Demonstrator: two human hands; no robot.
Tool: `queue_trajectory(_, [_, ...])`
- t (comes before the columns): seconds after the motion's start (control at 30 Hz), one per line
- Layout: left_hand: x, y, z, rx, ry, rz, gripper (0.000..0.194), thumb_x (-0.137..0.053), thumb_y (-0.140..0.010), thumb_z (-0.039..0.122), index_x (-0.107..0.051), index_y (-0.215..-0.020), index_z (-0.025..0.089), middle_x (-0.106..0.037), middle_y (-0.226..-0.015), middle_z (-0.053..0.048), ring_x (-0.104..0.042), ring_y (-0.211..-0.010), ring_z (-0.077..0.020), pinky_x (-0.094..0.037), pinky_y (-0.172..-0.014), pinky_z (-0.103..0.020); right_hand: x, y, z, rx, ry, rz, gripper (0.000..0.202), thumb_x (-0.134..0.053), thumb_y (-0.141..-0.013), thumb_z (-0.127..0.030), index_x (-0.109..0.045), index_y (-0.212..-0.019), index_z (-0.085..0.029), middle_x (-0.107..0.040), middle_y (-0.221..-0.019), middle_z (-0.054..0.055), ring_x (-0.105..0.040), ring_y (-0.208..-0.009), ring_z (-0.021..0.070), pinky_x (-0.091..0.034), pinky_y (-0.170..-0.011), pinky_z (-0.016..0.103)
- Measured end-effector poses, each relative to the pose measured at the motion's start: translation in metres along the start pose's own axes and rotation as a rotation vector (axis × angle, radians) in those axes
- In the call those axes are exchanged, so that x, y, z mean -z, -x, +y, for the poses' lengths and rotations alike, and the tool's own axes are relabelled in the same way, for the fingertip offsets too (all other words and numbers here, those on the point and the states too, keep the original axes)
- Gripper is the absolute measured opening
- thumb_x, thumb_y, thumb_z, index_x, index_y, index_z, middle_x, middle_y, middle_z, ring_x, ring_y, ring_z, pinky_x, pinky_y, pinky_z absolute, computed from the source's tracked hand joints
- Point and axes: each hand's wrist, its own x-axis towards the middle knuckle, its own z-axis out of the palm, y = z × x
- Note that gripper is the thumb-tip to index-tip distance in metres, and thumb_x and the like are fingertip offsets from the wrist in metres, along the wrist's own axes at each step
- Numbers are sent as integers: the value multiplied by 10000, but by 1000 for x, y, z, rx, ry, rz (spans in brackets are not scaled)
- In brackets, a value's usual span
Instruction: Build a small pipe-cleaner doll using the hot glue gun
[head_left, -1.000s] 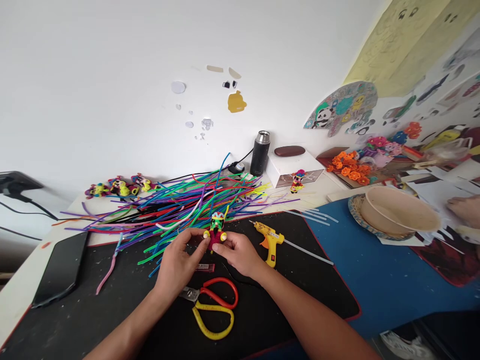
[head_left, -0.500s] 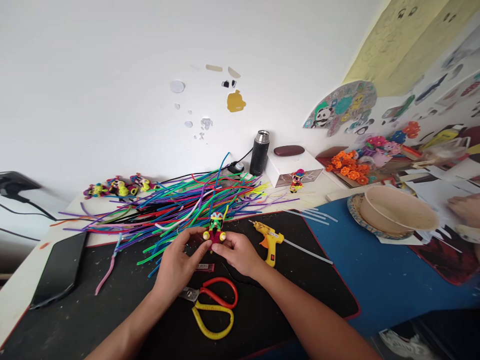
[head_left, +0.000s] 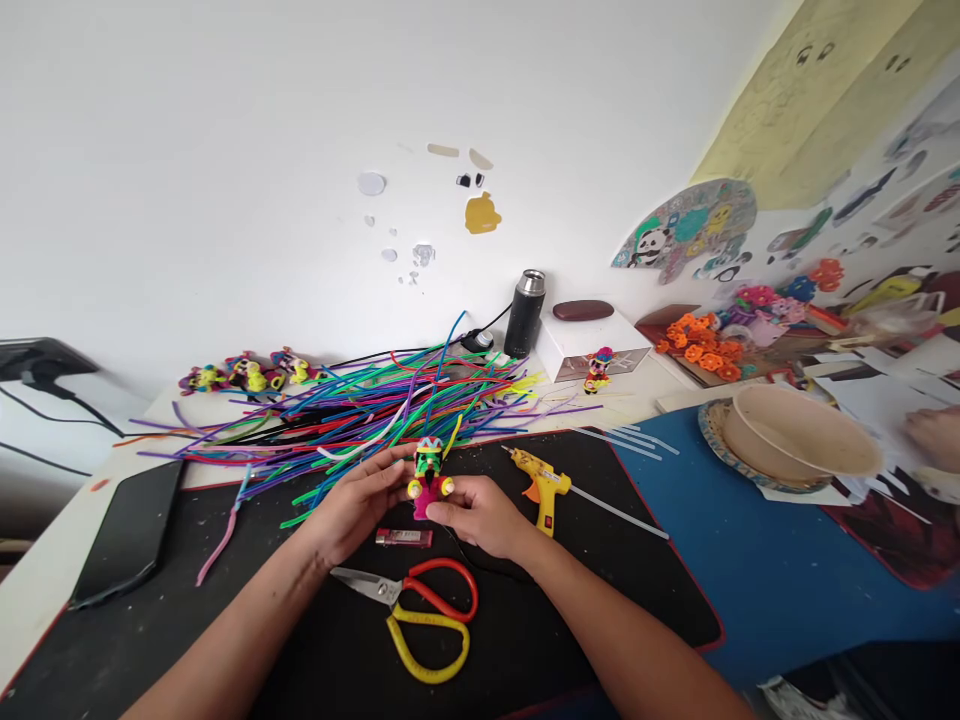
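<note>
A small pipe-cleaner doll (head_left: 429, 478) stands upright between my hands, with a green face, black beard, yellow sleeves and magenta lower body. My right hand (head_left: 480, 515) pinches its lower body, thumb in front. On the doll's other side, my left hand (head_left: 364, 508) has its fingers stretched out close beside and partly behind it; whether they touch it is hidden. Below lie a pink lighter (head_left: 405, 538) and scissors (head_left: 390, 592) with one red and one yellow handle. A yellow hot glue gun (head_left: 546, 485) with a glue stick rests to the right.
Loose pipe cleaners (head_left: 360, 410) spread behind my hands. A phone (head_left: 129, 530) is at left, finished-looking dolls (head_left: 247, 372) beyond. A black flask (head_left: 525, 315), a white box (head_left: 592, 345) and another doll (head_left: 598, 370) stand behind. At right are a bowl (head_left: 802, 440) and another person's hand (head_left: 934, 435).
My left thumb has come off the front of the doll and the left fingers have straightened. The doll now shows more of its magenta lower body. The view has shifted slightly.
</note>
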Motion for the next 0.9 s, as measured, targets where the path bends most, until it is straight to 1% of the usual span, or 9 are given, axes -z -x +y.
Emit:
queue_trajectory(0.1, [5,-2,-2,32,59,-73,339,-870,-828,244,-791,-1149,167,-798,-930,-82,-720,-837,-189,-548,-820,-299,0,1,-4,-20,-23,-35,504,-810,-813,-630,-702,-883,-142,-426,-531,-80,-313,-487,77,-203,-470,255])
queue_trajectory(0.2, [9,-3,-3,65,97,-161,318,-849,-855,241,-779,-1154,159,-808,-974,-100,-738,-888,-211,-546,-861,-324,0,1,-7,-49,-51,-48,528,-810,-802,-646,-688,-892,-141,-450,-528,-88,-309,-445,63,-190,-434,253])
queue_trajectory(0.27, [11,-3,-3,83,111,-192,310,-856,-849,239,-780,-1138,157,-811,-984,-105,-744,-908,-223,-544,-879,-336,1,1,-7,-62,-68,-52,525,-815,-799,-641,-683,-888,-140,-453,-525,-92,-312,-425,58,-188,-417,251])
queue_trajectory(0.43, [10,-3,-2,71,118,-156,303,-888,-812,212,-794,-1097,166,-803,-959,-78,-727,-838,-188,-542,-815,-299,1,1,-6,-69,-73,-57,523,-826,-803,-622,-718,-932,-127,-461,-529,-92,-323,-412,54,-195,-405,247])
queue_trajectory(0.67, [9,-5,-2,61,120,-141,453,-942,-745,241,-789,-1165,166,-787,-989,-77,-703,-859,-183,-552,-842,-304,0,0,-5,-71,-82,-79,526,-836,-803,-609,-768,-989,-121,-540,-607,-57,-340,-424,45,-211,-403,238])
queue_trajectory(0.77, [8,-6,-3,45,122,-142,450,-940,-745,246,-791,-1165,175,-783,-995,-79,-694,-848,-183,-558,-818,-300,0,0,-4,-76,-88,-79,518,-838,-806,-600,-776,-999,-123,-577,-640,-43,-343,-431,43,-222,-408,235])
queue_trajectory(0.9, [6,-7,-3,16,112,-121,409,-928,-753,229,-799,-1139,184,-780,-1019,-84,-690,-845,-184,-558,-795,-291,-1,1,-7,-77,-70,-72,515,-830,-821,-594,-779,-1027,-125,-578,-639,-42,-348,-443,48,-228,-420,237])
